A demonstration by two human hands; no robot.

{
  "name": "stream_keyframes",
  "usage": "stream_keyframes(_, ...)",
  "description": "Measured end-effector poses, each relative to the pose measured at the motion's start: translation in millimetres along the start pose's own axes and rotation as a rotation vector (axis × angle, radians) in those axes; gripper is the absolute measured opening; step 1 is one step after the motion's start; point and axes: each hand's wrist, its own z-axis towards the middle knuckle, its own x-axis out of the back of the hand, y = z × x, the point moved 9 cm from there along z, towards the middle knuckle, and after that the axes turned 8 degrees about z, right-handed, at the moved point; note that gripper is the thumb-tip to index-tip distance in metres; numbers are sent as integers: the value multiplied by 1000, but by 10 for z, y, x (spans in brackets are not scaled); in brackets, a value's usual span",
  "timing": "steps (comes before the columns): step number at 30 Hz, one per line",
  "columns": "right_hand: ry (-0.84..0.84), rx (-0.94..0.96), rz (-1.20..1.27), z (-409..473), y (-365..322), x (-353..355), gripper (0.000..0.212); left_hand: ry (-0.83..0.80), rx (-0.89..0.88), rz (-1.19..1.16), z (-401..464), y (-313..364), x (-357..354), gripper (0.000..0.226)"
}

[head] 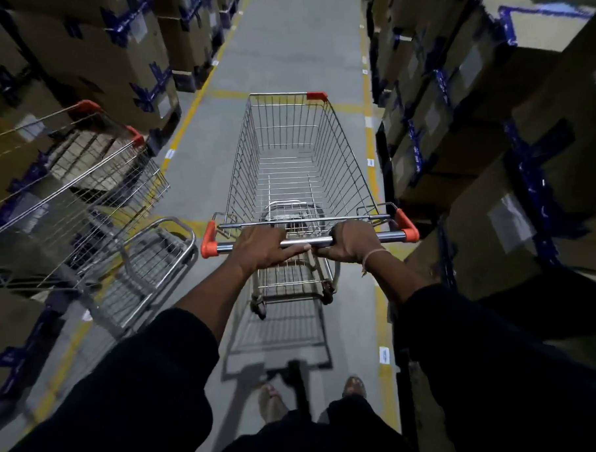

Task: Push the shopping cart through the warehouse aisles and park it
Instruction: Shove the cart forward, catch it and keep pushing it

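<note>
An empty wire shopping cart (297, 157) with orange corner caps stands in front of me in the middle of a grey warehouse aisle. Its chrome handle bar (389, 236) runs across the view at mid-height. My left hand (261, 249) grips the bar left of centre, fingers curled over it. My right hand (354, 245) grips the bar right of centre, a thin band on the wrist. The two hands nearly touch at the thumbs. My feet (273, 401) show on the floor below the cart.
Two other carts (94, 200) are parked at the left, close beside mine. Stacked cardboard boxes with blue tape line the left side (111, 56) and the right side (490, 132). Yellow floor lines (370, 161) edge the aisle, which runs straight ahead.
</note>
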Motion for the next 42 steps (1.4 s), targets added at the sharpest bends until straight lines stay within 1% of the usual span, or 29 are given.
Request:
stream_keyframes(4, 10, -53, 33, -244, -157, -58, 67, -38, -26, 53, -134, -18, 11, 81)
stream_keyframes(9, 23, -108, 40, -597, -281, -164, 71, 4, -95, 53, -367, 57, 43, 75)
stream_keyframes(12, 24, -135, 65, -850, -337, -217, 60, 29, -160, 61, -543, 139, 37, 79)
stream_keyframes(16, 9, -189, 86, -1252, -410, -363, 46, 23, -253, 52, -876, 272, 8, 71)
stream_keyframes(20, 46, -246, 107, -1713, -479, -503, 40, 8, -312, 89, -1218, 488, -59, 75)
stream_keyframes(24, 72, -278, 113, -2097, -622, -587, 42, 37, -385, 100, -1475, 585, -75, 82)
stream_keyframes(27, 73, -294, 122, -2304, -795, -659, 41, 35, -432, 81, -1624, 578, -105, 84)
stream_keyframes(30, 65, -322, 157, -2440, -925, -726, 42, -4, -469, 75, -1743, 553, -155, 88)
stream_keyframes(33, 73, -340, 174, -2499, -969, -721, 43, -8, -481, 75, -1802, 554, -151, 85)
stream_keyframes(36, 59, -371, 167, -2546, -1144, -724, 40, 12, -525, 71, -1924, 449, -141, 86)
stream_keyframes(40, 13, -448, 170, -2598, -1426, -813, 42, 47, -590, 56, -2115, 264, -115, 82)
stream_keyframes(42, 21, -500, 185, -2610, -1575, -846, 43, 66, -631, 48, -2207, 146, -92, 81)
